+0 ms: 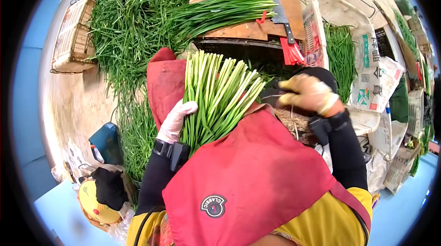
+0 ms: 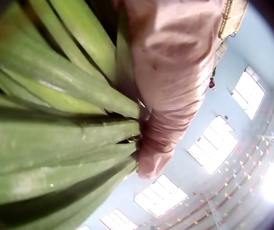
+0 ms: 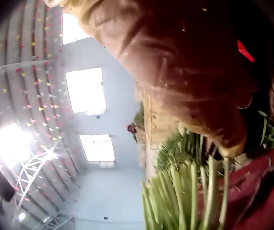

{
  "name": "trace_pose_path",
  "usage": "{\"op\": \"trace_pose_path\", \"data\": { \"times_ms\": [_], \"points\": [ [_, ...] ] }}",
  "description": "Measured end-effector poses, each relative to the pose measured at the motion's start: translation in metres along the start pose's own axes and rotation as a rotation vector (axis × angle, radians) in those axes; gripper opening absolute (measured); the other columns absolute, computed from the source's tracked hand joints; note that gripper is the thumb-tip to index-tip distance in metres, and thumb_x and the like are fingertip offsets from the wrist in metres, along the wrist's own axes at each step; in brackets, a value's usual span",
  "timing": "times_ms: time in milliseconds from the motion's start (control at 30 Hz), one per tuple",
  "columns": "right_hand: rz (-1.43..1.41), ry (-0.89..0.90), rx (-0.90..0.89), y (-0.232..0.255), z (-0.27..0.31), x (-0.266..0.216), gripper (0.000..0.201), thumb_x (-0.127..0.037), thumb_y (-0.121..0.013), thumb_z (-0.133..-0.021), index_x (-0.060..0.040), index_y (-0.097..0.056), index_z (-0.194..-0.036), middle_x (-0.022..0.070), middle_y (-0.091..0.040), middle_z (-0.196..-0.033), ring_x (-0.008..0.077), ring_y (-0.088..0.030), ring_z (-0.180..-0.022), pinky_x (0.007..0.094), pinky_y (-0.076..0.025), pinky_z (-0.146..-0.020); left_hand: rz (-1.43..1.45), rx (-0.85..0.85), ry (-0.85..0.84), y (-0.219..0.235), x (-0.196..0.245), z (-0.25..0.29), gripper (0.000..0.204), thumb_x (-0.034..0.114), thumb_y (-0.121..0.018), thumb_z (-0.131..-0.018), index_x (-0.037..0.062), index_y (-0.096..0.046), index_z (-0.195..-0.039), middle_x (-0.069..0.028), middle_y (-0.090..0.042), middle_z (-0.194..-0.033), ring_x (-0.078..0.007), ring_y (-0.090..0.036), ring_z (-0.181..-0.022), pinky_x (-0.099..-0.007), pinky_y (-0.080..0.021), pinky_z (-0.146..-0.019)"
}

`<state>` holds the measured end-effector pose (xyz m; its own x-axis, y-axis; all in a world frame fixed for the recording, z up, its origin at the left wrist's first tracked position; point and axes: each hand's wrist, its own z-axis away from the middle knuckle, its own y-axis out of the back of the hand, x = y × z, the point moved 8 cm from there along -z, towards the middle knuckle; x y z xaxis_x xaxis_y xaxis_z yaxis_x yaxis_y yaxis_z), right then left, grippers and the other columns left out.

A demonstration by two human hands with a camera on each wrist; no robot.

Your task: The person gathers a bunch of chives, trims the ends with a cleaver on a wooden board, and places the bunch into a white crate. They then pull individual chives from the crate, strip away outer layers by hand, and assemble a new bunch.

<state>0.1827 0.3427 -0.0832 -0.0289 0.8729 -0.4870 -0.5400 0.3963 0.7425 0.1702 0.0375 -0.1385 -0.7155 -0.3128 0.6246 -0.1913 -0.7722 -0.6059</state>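
My left hand (image 1: 177, 119), in a thin pale glove, grips a thick bunch of garlic chives (image 1: 220, 94) against my lap. Its pale cut ends fan upward and the green leaves run down past the hand. In the left wrist view, the gloved thumb (image 2: 158, 129) lies along the flat leaves (image 2: 55, 148). To the right of the bunch is my gloved right hand (image 1: 310, 94), blurred, with fingers pointing left. The right wrist view has its fingertips (image 3: 230, 148) right at the top of one stalk; I cannot tell whether they pinch it.
A cleaver (image 1: 279, 14) and laid-out chives (image 1: 229, 11) are on a wooden board (image 1: 294, 21) ahead, red ties (image 1: 291, 52) at its edge. Loose chives (image 1: 133, 21) pile up at left. A white basket (image 1: 314, 30) with greens stands right, a crate (image 1: 73, 37) far left.
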Motion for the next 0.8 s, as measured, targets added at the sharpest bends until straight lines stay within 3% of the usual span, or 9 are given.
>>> {"op": "trace_pose_path", "data": {
  "times_ms": [100, 133, 200, 300, 333, 433, 467, 667, 800],
  "points": [
    [-0.051, 0.14, -0.102, -0.036, -0.022, -0.012, 0.071, -0.061, -0.06, -0.081, -0.0034, -0.061, -0.121, 0.0234, -0.062, -0.116, 0.0376, -0.058, -0.108, 0.0409, -0.046, -0.093, -0.02, -0.027, 0.03, -0.007, 0.005, 0.001, 0.052, 0.019, -0.061, -0.085, -0.0007, -0.048, -0.132, -0.0045, -0.062, -0.115, -0.0127, -0.061, -0.1, -0.0286, -0.049, -0.091],
    [-0.146, 0.086, -0.342, -0.058, -0.04, -0.031, 0.071, -0.047, -0.069, -0.081, 0.0009, -0.05, -0.13, 0.0228, -0.057, -0.126, 0.0318, -0.053, -0.12, 0.0372, -0.04, -0.101, -0.052, 0.019, 0.011, 0.005, 0.001, -0.001, 0.052, 0.018, -0.06, -0.085, -0.0004, -0.048, -0.132, -0.005, -0.061, -0.117, -0.0134, -0.061, -0.101, -0.029, -0.049, -0.091],
    [-0.574, 0.454, -0.172, -0.065, -0.058, -0.052, 0.077, -0.04, -0.075, -0.079, 0.0001, -0.042, -0.137, 0.016, -0.056, -0.131, 0.0238, -0.05, -0.124, 0.0343, -0.038, -0.103, -0.034, 0.004, -0.026, -0.004, 0.003, 0.003, 0.054, 0.019, -0.061, -0.084, -0.0002, -0.048, -0.132, -0.0054, -0.061, -0.118, -0.014, -0.061, -0.102, -0.029, -0.048, -0.092],
    [-1.083, 0.453, -0.386, -0.064, -0.069, -0.084, 0.08, -0.038, -0.078, -0.078, -0.0042, -0.04, -0.14, 0.0054, -0.05, -0.136, 0.0167, -0.044, -0.123, 0.0338, -0.034, -0.105, -0.061, -0.026, -0.046, -0.001, 0.006, 0.006, 0.063, 0.028, -0.066, -0.084, -0.0001, -0.044, -0.135, -0.0061, -0.057, -0.125, -0.0156, -0.056, -0.111, -0.0313, -0.045, -0.098],
    [-1.162, 0.528, -0.286, -0.056, -0.074, -0.09, 0.084, -0.042, -0.079, -0.076, -0.0039, -0.041, -0.14, 0.0063, -0.049, -0.137, 0.0165, -0.045, -0.123, 0.0342, -0.035, -0.105, -0.042, -0.048, -0.044, -0.009, 0.009, 0.007, 0.066, 0.032, -0.067, -0.084, -0.0001, -0.043, -0.136, -0.0061, -0.056, -0.127, -0.0155, -0.055, -0.113, -0.0316, -0.044, -0.098],
    [-1.423, 0.582, -0.253, -0.046, -0.081, -0.11, 0.092, -0.049, -0.078, -0.073, -0.005, -0.037, -0.143, 0.0062, -0.048, -0.138, 0.0183, -0.045, -0.125, 0.036, -0.035, -0.106, -0.312, -0.129, -0.01, -0.026, 0.015, 0.0, 0.071, 0.041, -0.068, -0.085, -0.0001, -0.042, -0.137, -0.0058, -0.054, -0.129, -0.0146, -0.053, -0.115, -0.0309, -0.043, -0.099],
    [-1.67, 0.595, -0.333, -0.042, -0.077, -0.122, 0.085, -0.037, -0.078, -0.077, -0.0066, -0.036, -0.144, 0.0078, -0.05, -0.135, 0.0199, -0.049, -0.122, 0.0369, -0.039, -0.104, -0.371, -0.128, 0.036, -0.035, 0.016, -0.001, 0.08, 0.051, -0.068, -0.082, 0.0014, -0.04, -0.139, -0.0068, -0.056, -0.126, -0.016, -0.056, -0.11, -0.0319, -0.046, -0.095],
    [-1.93, 0.612, -0.318, -0.035, -0.086, -0.137, 0.091, -0.031, -0.076, -0.075, -0.0058, -0.027, -0.148, 0.0186, -0.05, -0.135, 0.0309, -0.05, -0.124, 0.0441, -0.037, -0.107, -0.383, -0.261, 0.277, -0.06, 0.004, -0.004, 0.069, 0.046, -0.064, -0.088, 0.0031, -0.042, -0.137, -0.0068, -0.058, -0.121, -0.0159, -0.057, -0.106, -0.0313, -0.046, -0.093],
    [-1.863, 0.471, -0.05, -0.03, -0.084, -0.128, 0.062, -0.023, -0.073, -0.078, 0.0058, -0.049, -0.128, 0.0143, -0.067, -0.094, 0.0223, -0.065, -0.09, 0.035, -0.054, -0.082, -0.353, -0.318, 0.312, -0.064, 0.001, -0.008, 0.068, 0.044, -0.066, -0.087, 0.0026, -0.044, -0.136, -0.007, -0.059, -0.119, -0.0165, -0.058, -0.105, -0.0319, -0.046, -0.093]
  ]
}}
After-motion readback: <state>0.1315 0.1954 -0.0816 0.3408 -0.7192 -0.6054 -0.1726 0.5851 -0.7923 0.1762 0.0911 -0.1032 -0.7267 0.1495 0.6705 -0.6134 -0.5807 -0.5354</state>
